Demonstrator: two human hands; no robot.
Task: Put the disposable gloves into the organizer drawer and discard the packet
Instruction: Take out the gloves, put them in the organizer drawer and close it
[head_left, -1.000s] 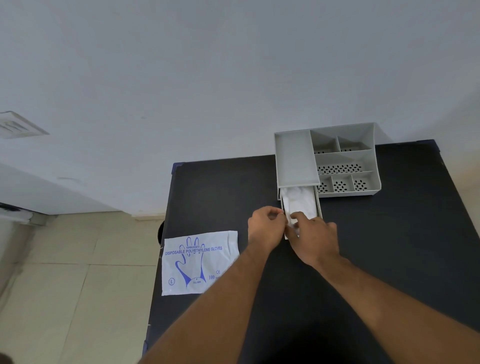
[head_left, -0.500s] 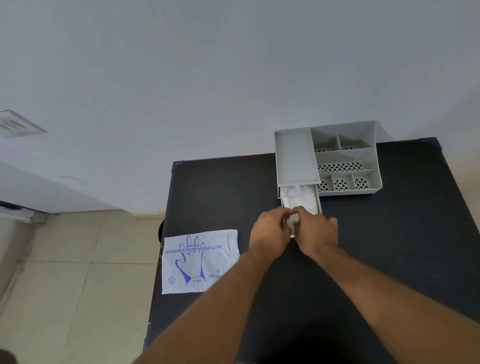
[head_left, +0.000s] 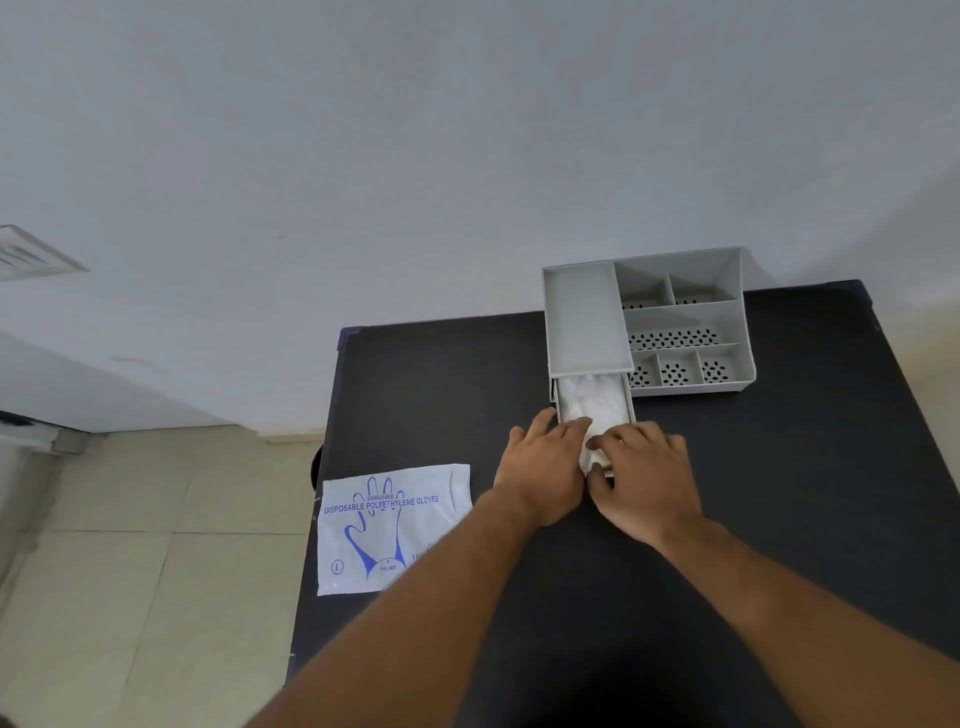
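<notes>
A grey organizer stands at the back of the black table. Its drawer is pulled out toward me, filled with crumpled clear-white disposable gloves. My left hand lies flat over the drawer's front left corner, fingers spread on the gloves. My right hand covers the drawer's front end, fingertips pressing on the gloves. The drawer's front is hidden under both hands. The flat white packet, printed with a blue glove, rests at the table's left edge, partly overhanging.
The organizer's open compartments with perforated bottoms sit to the right of the drawer. A white wall rises behind the table. Tiled floor lies to the left, below the table edge.
Both hands have flattened out over the drawer's front end; the fingers that were pinching the gloves now press down on them. The packet has not moved.
</notes>
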